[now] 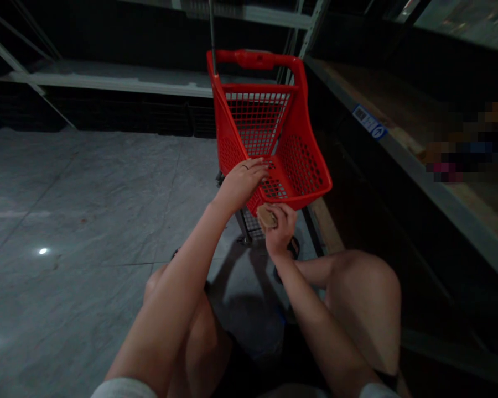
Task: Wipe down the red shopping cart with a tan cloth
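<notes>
A red plastic shopping cart (311,149) with lattice walls stands before me, its basket's near rim close to my hands. My left hand (245,179) lies over the basket's left rim, its fingers stretched out and slightly bent above the inside; the thumb is hidden. Just outside the near rim, my right hand (283,225) is closed around a folded tan cloth or pad (267,218), whose exact kind is hard to make out. No goods show inside the basket.
Behind the cart runs a grey metal shelf (124,77) above dark crates (170,119). To the right is a long shelf edge (431,179) bearing a blue-and-white label (369,121). Grey tiled floor (87,204) extends left. My bent knees flank the near side.
</notes>
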Available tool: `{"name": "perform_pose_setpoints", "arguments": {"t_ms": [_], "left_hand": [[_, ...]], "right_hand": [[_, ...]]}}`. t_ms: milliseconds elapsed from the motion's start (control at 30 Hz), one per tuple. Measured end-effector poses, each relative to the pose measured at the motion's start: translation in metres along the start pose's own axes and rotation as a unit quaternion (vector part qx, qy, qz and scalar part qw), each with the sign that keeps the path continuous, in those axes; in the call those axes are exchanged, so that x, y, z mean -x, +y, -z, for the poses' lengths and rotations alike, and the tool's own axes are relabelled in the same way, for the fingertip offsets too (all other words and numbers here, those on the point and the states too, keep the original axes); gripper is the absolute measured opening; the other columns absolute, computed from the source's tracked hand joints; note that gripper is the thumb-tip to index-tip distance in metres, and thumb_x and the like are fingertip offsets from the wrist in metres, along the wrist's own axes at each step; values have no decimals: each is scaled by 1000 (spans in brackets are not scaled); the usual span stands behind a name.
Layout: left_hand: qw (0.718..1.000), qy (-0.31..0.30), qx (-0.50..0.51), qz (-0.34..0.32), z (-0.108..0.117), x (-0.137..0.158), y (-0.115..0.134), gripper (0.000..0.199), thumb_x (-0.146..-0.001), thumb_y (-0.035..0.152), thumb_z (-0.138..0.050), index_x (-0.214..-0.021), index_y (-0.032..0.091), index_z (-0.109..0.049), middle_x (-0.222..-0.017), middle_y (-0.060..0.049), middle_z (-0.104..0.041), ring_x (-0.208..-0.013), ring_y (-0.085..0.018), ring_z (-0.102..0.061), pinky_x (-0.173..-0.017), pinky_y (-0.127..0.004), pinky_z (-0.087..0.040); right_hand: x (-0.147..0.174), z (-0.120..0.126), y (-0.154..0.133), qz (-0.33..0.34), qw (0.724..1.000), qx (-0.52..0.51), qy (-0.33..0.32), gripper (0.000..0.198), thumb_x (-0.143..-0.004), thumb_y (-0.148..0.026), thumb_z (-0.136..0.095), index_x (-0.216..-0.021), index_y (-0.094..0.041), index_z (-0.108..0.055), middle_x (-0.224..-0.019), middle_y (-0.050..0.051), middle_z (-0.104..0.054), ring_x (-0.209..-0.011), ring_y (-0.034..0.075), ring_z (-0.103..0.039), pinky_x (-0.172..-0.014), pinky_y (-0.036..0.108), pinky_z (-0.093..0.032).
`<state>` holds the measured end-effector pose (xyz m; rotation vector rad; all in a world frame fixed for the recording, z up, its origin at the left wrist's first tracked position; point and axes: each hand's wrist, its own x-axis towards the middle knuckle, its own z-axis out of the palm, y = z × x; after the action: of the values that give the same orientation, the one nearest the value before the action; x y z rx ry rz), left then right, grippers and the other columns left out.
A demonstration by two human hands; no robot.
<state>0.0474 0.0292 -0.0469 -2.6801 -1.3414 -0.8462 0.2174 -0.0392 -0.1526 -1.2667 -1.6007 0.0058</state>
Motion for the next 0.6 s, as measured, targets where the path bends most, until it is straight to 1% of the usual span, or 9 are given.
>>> {"name": "perform_pose_setpoints", "arguments": {"t_ms": [67,133,233,300,367,433,467,533,600], "left_hand": [[1000,-4,1,12,-4,1,-9,25,-107,18,-53,-122,17,-72,-146,-8,-69,-153,-27,-48,-126,-47,-41],[999,-11,18,28,-10,2,-14,24,-107,18,-51,-120,17,-72,-152,-9,-64,-155,-25,-44,-128,-48,-39],[996,0,79,51,-20,3,-17,29,-109,17,-43,-121,18,-70,-160,-8,-56,-159,-21,-38,-131,-46,-36],[986,25,147,69,-29,3,-18,36,-109,16,-37,-132,19,-66,-162,-9,-54,-159,-19,-38,-132,-45,-35],[966,83,216,118,-40,6,-18,45,-108,14,-33,-146,19,-57,-165,-10,-50,-159,-17,-37,-133,-45,-32],[921,163,280,214,-55,10,-14,52,-106,14,-34,-156,20,-48,-167,-11,-47,-160,-19,-35,-134,-48,-29],[888,198,313,272,-64,13,-9,53,-106,17,-39,-158,20,-46,-166,-11,-48,-160,-21,-35,-135,-49,-27],[808,236,396,366,-83,19,2,56,-104,25,-52,-160,20,-45,-161,-12,-55,-158,-27,-40,-134,-50,-29],[723,246,502,405,-102,22,16,64,-100,33,-64,-160,20,-44,-156,-12,-60,-154,-30,-46,-133,-48,-32]], "right_hand": [[12,0,7,12,999,-14,-40,21,-96,-20,-54,-99,-23,-75,-105,11,-67,-104,27,-66,-99,50,-57],[13,5,12,30,998,-25,-46,22,-96,-19,-54,-104,-23,-75,-108,11,-67,-106,26,-66,-99,48,-57],[-14,17,10,49,998,-4,-42,30,-96,-21,-57,-123,-23,-72,-124,13,-67,-122,28,-62,-110,51,-51],[-39,18,3,61,994,37,-85,39,-96,-21,-58,-134,-21,-67,-131,15,-67,-127,30,-60,-114,54,-48],[-59,13,-8,76,981,88,-153,47,-96,-19,-57,-143,-16,-61,-133,18,-69,-127,31,-61,-115,55,-46],[-74,4,-21,80,964,137,-211,50,-99,-18,-51,-148,-10,-56,-136,21,-69,-127,32,-63,-115,54,-47],[-80,-1,-28,78,955,156,-239,50,-102,-20,-47,-149,-7,-54,-138,23,-69,-128,33,-64,-114,53,-48],[-95,-14,-42,65,935,181,-296,52,-106,-23,-38,-152,-3,-50,-139,27,-68,-129,34,-65,-111,49,-51],[-115,-31,-55,47,915,189,-354,56,-106,-22,-33,-156,0,-43,-138,29,-68,-126,34,-68,-107,46,-54]]}}
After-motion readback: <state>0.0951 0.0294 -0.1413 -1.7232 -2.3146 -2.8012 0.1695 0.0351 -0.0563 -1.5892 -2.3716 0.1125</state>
